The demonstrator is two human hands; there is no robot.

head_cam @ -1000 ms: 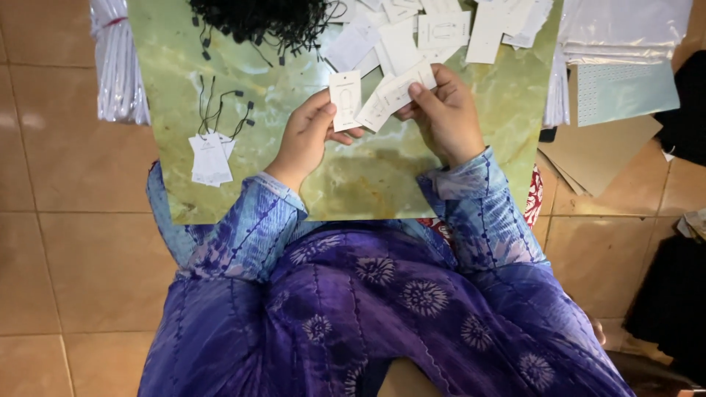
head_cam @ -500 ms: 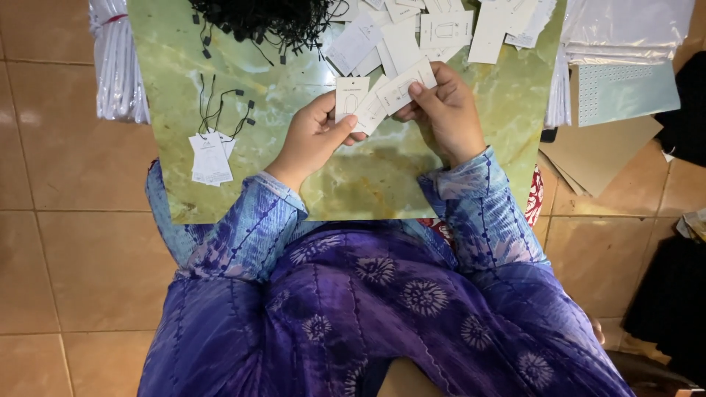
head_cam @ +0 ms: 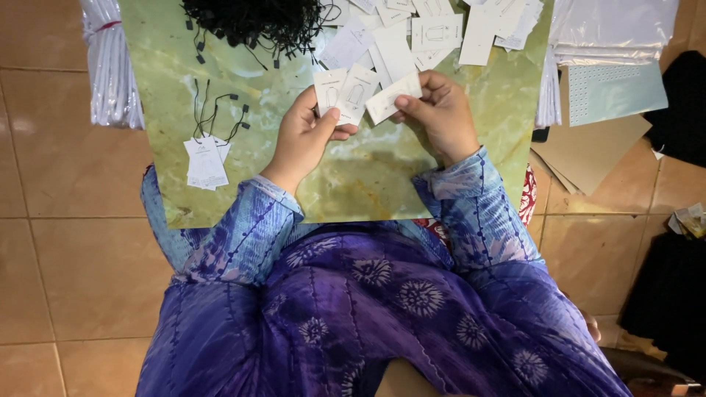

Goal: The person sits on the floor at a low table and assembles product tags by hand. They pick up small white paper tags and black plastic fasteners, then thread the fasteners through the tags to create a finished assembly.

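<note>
Green marbled board [head_cam: 368, 176], white tags [head_cam: 441, 29], black strings [head_cam: 250, 18]

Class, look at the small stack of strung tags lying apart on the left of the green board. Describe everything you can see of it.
The strung tags are a few white paper-like rectangles stacked slightly fanned, flat on the green marbled board near its left edge. Thin black cords with small black end pieces run up from their tops and lie loose on the board. Faint print shows, too small to make out. Nothing else touches the stack; the left hand is off to its right.
</note>
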